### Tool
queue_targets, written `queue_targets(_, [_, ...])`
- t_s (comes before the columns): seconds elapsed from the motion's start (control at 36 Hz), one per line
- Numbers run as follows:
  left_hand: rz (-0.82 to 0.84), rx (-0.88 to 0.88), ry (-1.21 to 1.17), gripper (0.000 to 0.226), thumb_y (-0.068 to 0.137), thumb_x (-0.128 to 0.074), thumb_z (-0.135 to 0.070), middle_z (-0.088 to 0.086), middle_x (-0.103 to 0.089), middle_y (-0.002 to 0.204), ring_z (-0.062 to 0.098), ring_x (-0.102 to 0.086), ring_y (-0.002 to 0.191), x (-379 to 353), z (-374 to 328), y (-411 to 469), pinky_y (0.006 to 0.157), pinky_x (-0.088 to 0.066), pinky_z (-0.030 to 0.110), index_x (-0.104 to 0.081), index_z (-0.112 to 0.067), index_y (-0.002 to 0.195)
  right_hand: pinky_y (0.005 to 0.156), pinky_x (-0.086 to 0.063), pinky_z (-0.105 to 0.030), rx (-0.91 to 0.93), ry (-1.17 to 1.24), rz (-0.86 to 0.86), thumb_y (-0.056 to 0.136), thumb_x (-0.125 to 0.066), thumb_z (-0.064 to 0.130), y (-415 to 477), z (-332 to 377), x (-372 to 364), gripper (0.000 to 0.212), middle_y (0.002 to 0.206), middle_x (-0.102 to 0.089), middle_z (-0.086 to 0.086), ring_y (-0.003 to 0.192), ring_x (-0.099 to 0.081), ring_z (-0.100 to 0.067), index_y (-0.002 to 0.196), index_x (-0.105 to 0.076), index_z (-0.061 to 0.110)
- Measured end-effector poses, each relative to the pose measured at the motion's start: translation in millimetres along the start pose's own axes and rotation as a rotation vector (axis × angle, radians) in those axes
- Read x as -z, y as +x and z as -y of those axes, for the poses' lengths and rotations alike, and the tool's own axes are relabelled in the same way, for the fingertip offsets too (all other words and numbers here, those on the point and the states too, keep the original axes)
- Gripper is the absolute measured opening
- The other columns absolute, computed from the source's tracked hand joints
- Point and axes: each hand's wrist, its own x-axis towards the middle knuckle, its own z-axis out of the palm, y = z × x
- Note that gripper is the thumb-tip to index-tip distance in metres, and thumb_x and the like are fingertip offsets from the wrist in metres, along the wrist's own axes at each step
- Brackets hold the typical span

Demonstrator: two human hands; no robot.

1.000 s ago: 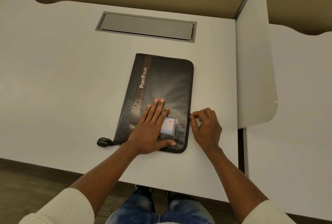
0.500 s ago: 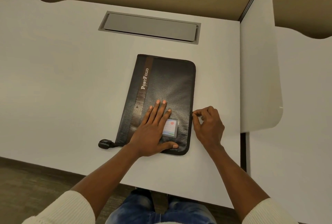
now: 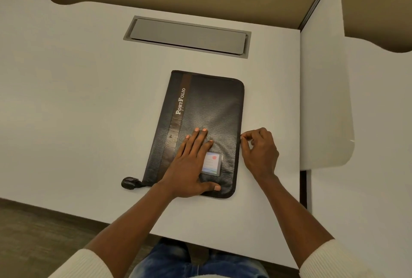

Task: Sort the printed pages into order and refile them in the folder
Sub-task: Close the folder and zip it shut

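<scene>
**Condition.** The folder (image 3: pixel 211 103) is found closed and lying flat on the desk (image 3: pixel 78 110). No pages are in view; they are judged to be inside the folder. The left hand (image 3: pixel 189 164) is laid flat on the folder's near half, fingers straight and pressing, partly over the card pocket (image 3: pixel 213 164). The right hand (image 3: pixel 259 152) is set at the folder's right edge, thumb and forefinger pinched together on that edge. A zip pull is presumed there but is too small to be made out. A black tab (image 3: pixel 130 182) lies just off the folder's near left corner.

**Hazards.**
1. If only the edge binding is pinched, the fingers may be expected to slip off and nothing will be opened.
2. Only the folder's near half is held down, so its far end could be swung or lifted by a pull along the right edge.
3. The zip may bind at the folder's rounded far right corner, and the cover could be buckled if it is forced.
4. Once the folder is opened, loose pages could be spilled from its right side and their order disturbed further if the cover is thrown back quickly.
</scene>
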Motion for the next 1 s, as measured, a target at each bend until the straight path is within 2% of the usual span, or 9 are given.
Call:
queue_targets(0.08, [-0.086, 0.109, -0.082, 0.110, 0.078, -0.054, -0.094, -0.001, -0.013, 0.172, 0.022, -0.005, 0.161, 5, -6, 12, 0.129, -0.019, 0.055, -0.036, -0.021, 0.157, 0.061, -0.042, -0.022, 0.007, 0.003, 0.007, 0.091, -0.078, 0.020, -1, 0, 0, 0.009, 0.096, -0.065, -0.004, 0.084, -0.060, -0.018, 0.094, -0.071, 0.014])
queue_targets(0.14, [-0.164, 0.182, -0.079, 0.103, 0.082, -0.051, -0.092, 0.004, -0.021, 0.168, 0.026, -0.017, 0.157, 8, -8, 26, 0.126, -0.027, 0.056, -0.038, -0.018, 0.153, 0.061, -0.039, -0.019, 0.009, 0.004, 0.017, 0.091, -0.077, 0.020, -2, -1, 0, 0.009, 0.096, -0.065, -0.004, 0.085, -0.060, -0.018, 0.094, -0.071, 0.015])
queue_targets(0.17, [-0.186, 0.216, -0.070, 0.103, 0.084, -0.048, -0.091, 0.008, -0.018, 0.170, 0.029, -0.015, 0.158, 9, -8, 34, 0.127, -0.025, 0.057, -0.035, -0.017, 0.155, 0.061, -0.038, -0.019, 0.011, 0.006, 0.021, 0.091, -0.077, 0.021, -2, -2, -1, 0.010, 0.096, -0.065, -0.004, 0.085, -0.060, -0.018, 0.095, -0.071, 0.015])
queue_targets(0.28, [-0.187, 0.309, 0.053, 0.122, 0.085, -0.035, -0.097, 0.018, 0.010, 0.175, 0.034, 0.014, 0.161, 16, -1, 69, 0.130, -0.003, 0.058, -0.016, -0.008, 0.166, 0.062, -0.044, -0.021, 0.029, 0.017, 0.030, 0.091, -0.075, 0.025, -1, -4, -2, 0.012, 0.096, -0.066, -0.004, 0.084, -0.060, -0.017, 0.095, -0.071, 0.015])
queue_targets(0.44, [-0.046, 0.345, 0.154, 0.135, 0.075, -0.020, -0.105, 0.022, 0.023, 0.171, 0.039, 0.028, 0.157, 19, 12, 97, 0.126, 0.005, 0.066, 0.001, -0.009, 0.168, 0.062, -0.045, -0.021, 0.055, 0.013, 0.002, 0.090, -0.071, 0.030, 0, -5, -2, 0.016, 0.094, -0.067, -0.004, 0.083, -0.059, -0.016, 0.094, -0.071, 0.015])
queue_targets(0.83, [-0.088, 0.284, 0.157, 0.132, 0.078, -0.026, -0.103, 0.018, 0.025, 0.172, 0.037, 0.027, 0.158, 10, 20, 94, 0.127, 0.001, 0.066, 0.007, -0.012, 0.168, 0.064, -0.052, -0.025, 0.034, 0.035, 0.003, 0.089, -0.070, 0.034, 40, -8, -10, 0.019, 0.095, -0.068, -0.004, 0.079, -0.062, -0.016, 0.093, -0.072, 0.015])
queue_targets(1.0, [-0.083, 0.280, 0.166, 0.132, 0.079, -0.024, -0.103, 0.018, 0.026, 0.171, 0.036, 0.028, 0.158, 10, 20, 94, 0.127, 0.002, 0.065, 0.007, -0.011, 0.168, 0.063, -0.050, -0.022, 0.066, 0.028, 0.013, 0.089, -0.075, 0.030, 42, -12, -10, 0.015, 0.095, -0.068, -0.003, 0.081, -0.062, -0.015, 0.094, -0.073, 0.016])
